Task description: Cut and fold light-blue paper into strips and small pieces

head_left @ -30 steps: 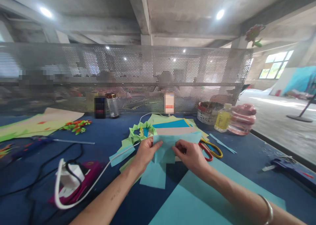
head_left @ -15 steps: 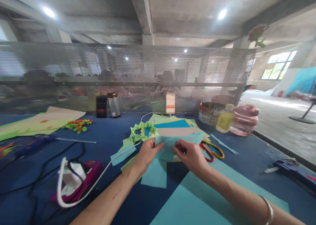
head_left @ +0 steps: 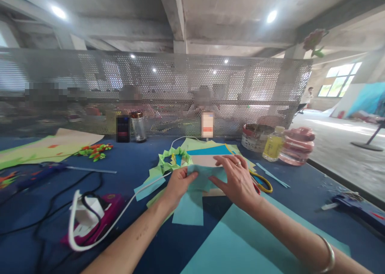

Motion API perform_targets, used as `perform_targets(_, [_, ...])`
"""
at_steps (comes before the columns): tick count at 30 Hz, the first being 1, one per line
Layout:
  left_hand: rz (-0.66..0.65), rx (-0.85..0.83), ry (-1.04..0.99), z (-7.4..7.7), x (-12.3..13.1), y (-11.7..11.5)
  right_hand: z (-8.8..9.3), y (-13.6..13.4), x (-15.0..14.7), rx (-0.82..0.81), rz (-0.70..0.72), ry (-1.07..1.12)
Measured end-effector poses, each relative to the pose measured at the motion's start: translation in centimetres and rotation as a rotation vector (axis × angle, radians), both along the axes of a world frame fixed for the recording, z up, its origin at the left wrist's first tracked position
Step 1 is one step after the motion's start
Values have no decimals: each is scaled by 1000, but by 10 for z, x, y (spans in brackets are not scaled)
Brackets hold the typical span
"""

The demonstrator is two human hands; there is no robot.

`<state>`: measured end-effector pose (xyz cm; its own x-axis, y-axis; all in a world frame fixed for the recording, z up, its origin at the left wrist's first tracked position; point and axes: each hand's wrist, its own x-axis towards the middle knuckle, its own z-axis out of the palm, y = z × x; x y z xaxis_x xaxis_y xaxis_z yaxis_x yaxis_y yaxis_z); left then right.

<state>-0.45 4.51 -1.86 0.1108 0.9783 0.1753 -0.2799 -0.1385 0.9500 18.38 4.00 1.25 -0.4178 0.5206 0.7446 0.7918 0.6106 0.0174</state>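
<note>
Pinching a blue paper strip (head_left: pixel 202 179) well in from the bench's (head_left: pixel 161 244) right edge, the left hand (head_left: pixel 180 183) steadies it; the right hand (head_left: pixel 239 181), spread wide, meets its right end. Uneven pressure could skew a crease; nearby scissors (head_left: pixel 266 184) could snag it.

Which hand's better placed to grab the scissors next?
Right, likely: the right hand, grip open, is beside the scissors; the left hand is farther off, pinching blue paper.
</note>
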Motion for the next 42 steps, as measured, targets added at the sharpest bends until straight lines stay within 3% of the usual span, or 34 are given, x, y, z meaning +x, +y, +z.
perform_targets(8, [21,13,-6,-2,1,1,6,-7,-1,88,38,-68])
perform_targets(18, [-47,-4,40,-8,2,11,3,1,1,-32,9,-68])
perform_targets(42, [-6,3,148,-9,2,13,3,-1,-2,-22,68,-68])
